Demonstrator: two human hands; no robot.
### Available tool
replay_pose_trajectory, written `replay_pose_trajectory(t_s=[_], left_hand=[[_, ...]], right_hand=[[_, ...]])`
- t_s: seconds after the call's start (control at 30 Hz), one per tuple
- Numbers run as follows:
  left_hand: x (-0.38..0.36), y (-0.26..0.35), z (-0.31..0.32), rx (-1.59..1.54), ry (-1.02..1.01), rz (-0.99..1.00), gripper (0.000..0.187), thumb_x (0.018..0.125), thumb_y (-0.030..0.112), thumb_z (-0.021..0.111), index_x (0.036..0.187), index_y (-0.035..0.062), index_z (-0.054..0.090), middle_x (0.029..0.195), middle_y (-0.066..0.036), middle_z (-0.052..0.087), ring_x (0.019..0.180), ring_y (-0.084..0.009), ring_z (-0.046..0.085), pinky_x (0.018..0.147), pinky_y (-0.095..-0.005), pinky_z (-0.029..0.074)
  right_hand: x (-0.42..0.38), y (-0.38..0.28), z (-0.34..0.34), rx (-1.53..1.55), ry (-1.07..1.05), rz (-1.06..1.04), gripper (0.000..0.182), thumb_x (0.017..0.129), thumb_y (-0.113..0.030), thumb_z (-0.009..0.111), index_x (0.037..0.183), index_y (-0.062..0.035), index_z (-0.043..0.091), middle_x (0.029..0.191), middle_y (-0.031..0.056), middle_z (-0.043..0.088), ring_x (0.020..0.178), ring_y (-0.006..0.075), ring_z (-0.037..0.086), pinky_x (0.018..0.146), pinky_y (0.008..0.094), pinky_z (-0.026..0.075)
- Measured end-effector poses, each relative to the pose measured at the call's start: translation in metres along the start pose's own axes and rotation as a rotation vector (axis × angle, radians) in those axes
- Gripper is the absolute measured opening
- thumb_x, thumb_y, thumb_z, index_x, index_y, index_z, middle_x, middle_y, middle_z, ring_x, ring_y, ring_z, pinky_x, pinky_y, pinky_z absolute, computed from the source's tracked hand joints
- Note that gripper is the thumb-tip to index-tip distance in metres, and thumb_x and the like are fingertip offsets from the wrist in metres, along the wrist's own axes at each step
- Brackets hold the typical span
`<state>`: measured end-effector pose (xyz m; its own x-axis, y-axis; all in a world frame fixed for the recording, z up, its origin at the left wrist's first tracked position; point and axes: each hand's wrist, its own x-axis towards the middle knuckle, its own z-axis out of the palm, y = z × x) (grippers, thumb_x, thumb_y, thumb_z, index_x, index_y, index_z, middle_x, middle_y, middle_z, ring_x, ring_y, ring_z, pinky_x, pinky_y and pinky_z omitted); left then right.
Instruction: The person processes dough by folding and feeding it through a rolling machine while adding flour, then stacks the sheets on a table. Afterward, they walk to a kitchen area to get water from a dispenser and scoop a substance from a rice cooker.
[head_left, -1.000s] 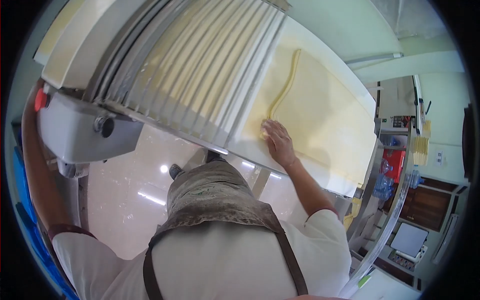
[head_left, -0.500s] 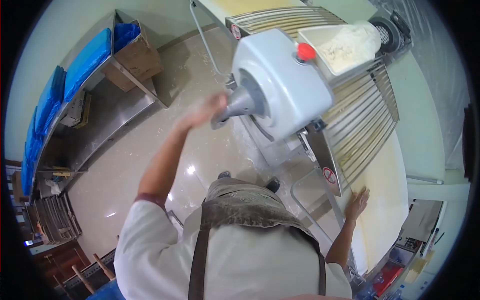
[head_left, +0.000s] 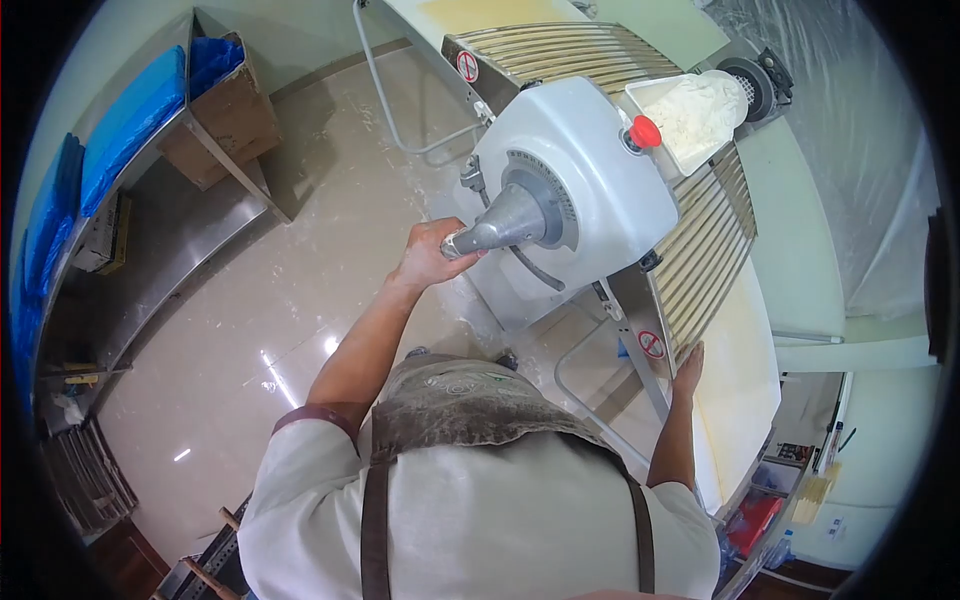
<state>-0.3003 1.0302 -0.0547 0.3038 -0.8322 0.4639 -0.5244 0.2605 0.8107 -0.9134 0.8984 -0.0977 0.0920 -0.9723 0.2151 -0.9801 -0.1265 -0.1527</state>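
My left hand (head_left: 432, 254) is closed round the end of the grey lever (head_left: 500, 222) on the side of the white machine housing (head_left: 590, 150). A red button (head_left: 644, 131) sits on top of this housing. Over at the right, my right hand (head_left: 689, 369) rests at the edge of the pale belt (head_left: 735, 375), beside the lower end of the metal bar guard (head_left: 700, 265); its fingers are together and partly hidden, so its grip is unclear. Behind the housing stands a white tray (head_left: 636, 92) of flour (head_left: 697, 110).
Shelving (head_left: 190, 250) at the left holds blue plastic-covered stacks (head_left: 135, 125) and a cardboard box (head_left: 225, 120). A bent metal tube frame (head_left: 375, 85) stands beyond the lever. Clear plastic sheeting (head_left: 870, 170) hangs at the right. A red container (head_left: 757, 520) is at the lower right.
My left hand, blurred before, now wraps the lever's end, and the lever points more to the lower left. My right hand has moved up the belt to the guard's end. The view has shifted.
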Motion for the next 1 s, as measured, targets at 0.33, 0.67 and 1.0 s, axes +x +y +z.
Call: replay_pose_trajectory(t_s=[0.33, 0.67, 1.0], left_hand=[[0.001, 0.003, -0.002, -0.043, -0.099, -0.123, 0.035, 0.064, 0.028, 0.079, 0.082, 0.0039, 0.062, 0.072, -0.012, 0.063, 0.068, -0.0257, 0.064, 0.064, -0.0337, 0.049], [0.126, 0.126, 0.028, -0.068, 0.214, 0.194, 0.062, 0.089, 0.044, 0.054, 0.128, -0.0032, 0.041, 0.126, -0.017, 0.047, 0.117, -0.0264, 0.046, 0.102, -0.0391, 0.033], [0.243, 0.072, 0.027, 0.327, -0.273, -0.249, 0.053, 0.097, 0.035, 0.043, 0.136, 0.0002, 0.036, 0.133, -0.013, 0.043, 0.118, -0.0196, 0.041, 0.095, -0.0316, 0.036]], right_hand=[[0.029, -0.035, -0.007, 0.089, 0.063, -0.085, 0.038, 0.088, -0.016, 0.049, 0.121, 0.0043, 0.05, 0.124, 0.0239, 0.051, 0.118, 0.0377, 0.047, 0.101, 0.041, 0.036], [0.076, 0.016, 0.01, 0.104, 0.218, -0.171, 0.04, 0.084, -0.026, 0.056, 0.114, 0.0012, 0.058, 0.12, 0.023, 0.055, 0.114, 0.038, 0.049, 0.098, 0.0477, 0.036], [-0.039, 0.335, -0.071, -0.284, 0.061, 0.877, 0.076, 0.089, -0.053, 0.043, 0.138, 0.0026, 0.029, 0.143, 0.0204, 0.032, 0.133, 0.0332, 0.029, 0.105, 0.0527, 0.024]])
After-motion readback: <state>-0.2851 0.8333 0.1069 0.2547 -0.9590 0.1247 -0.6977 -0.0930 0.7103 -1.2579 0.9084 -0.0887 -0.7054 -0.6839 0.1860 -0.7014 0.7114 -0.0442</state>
